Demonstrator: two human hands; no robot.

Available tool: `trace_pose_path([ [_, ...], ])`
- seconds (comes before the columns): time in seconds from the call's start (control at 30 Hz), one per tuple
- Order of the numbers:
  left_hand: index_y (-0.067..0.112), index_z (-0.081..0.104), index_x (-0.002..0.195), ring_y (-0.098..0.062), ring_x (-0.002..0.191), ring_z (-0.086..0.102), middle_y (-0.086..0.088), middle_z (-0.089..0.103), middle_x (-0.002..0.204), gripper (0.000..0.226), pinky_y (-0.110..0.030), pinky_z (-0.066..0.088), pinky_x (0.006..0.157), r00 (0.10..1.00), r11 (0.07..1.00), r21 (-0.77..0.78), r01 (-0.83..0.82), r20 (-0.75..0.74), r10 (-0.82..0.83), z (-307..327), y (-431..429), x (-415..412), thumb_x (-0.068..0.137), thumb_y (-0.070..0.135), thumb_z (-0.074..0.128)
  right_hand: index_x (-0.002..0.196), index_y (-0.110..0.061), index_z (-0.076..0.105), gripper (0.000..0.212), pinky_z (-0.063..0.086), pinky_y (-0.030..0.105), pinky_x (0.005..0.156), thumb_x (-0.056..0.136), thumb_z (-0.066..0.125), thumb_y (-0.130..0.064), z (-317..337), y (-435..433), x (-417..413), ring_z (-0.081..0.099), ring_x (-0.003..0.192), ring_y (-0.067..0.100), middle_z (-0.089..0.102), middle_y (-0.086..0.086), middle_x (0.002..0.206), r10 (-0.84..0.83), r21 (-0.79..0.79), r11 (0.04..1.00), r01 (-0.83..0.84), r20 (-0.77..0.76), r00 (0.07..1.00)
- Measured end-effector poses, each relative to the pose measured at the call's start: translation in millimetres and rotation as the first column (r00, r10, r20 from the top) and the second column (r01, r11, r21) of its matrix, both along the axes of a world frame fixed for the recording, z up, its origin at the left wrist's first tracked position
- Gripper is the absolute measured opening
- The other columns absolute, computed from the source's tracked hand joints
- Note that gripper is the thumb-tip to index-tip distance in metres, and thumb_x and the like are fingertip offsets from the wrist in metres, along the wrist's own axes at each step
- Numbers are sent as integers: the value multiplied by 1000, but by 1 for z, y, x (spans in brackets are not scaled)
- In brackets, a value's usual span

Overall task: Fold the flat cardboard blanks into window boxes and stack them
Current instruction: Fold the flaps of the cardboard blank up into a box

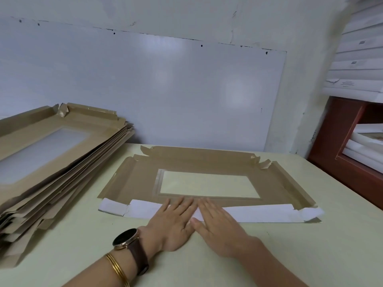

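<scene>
We have one cardboard blank (pixel 134 183) lying flat in the middle of the bench (pixel 290 255), brown side up, with its clear window (pixel 209 186) showing the pale bench top through it. The near flap (pixel 259 214) is turned over onto the blank so that its white underside faces up, a long white strip along the edge closest to us.

Our left hand (pixel 176 222) and right hand (pixel 217 226) lie side by side on that strip near its middle. Both are spread flat with straight fingers, gripping nothing, palms down and fingertips reaching just onto the brown face below the window. We judge that they press here to set the crease. Flat palms spread the load along the fold instead of denting the card, and starting at the middle lets each hand sweep outward toward its own end. The small corner tabs at both ends of the strip curl up a little, so the crease looks less firm there.

The far flap and both side flaps are not yet raised into walls, so we judge this box barely begun.

The pile of blanks (pixel 51 162) sits on the left of the bench, near enough to draw from and apart from the working blank. We see no finished box on the bench.
</scene>
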State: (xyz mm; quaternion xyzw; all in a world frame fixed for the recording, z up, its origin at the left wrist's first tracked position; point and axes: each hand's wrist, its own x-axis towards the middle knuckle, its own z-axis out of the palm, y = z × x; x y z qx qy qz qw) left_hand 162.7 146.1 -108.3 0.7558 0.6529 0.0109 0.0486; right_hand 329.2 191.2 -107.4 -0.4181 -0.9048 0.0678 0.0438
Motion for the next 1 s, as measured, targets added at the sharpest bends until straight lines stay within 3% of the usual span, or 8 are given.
trace_pose_path([
  [0.27,17,-3,155,-7,147,-11,5,-9,161,71,-23,-9,117,990,994,-58,-97,97,103,5,7,-24,99,58,14,156,-21,1,73,-4,22,114,98,17,-62,1,36,64,-11,147,1,-9,-11,162,-118,-89,989,122,46,992],
  [0.6,13,-4,154,-9,148,-9,2,-8,162,72,-25,-7,119,971,973,-59,-224,70,228,7,3,-71,99,57,13,156,-19,2,75,1,27,118,96,17,-62,0,63,165,-9,146,0,-3,-11,162,-362,-100,926,365,49,931],
  [0.83,12,-4,154,-11,148,-10,-1,-8,162,72,-30,-5,120,962,963,-35,-269,44,270,3,5,-76,99,56,12,156,-21,2,72,-1,20,114,98,21,-59,2,65,185,-8,141,-8,-3,-14,161,-394,-95,913,397,50,918],
  [1.0,14,-2,154,-10,148,-8,1,-6,162,66,-30,-6,120,963,964,-4,-266,31,266,2,8,-79,101,51,12,156,-23,2,71,0,21,115,98,21,-59,2,65,183,-8,145,-3,-3,-16,161,-393,-91,914,396,45,918],
])
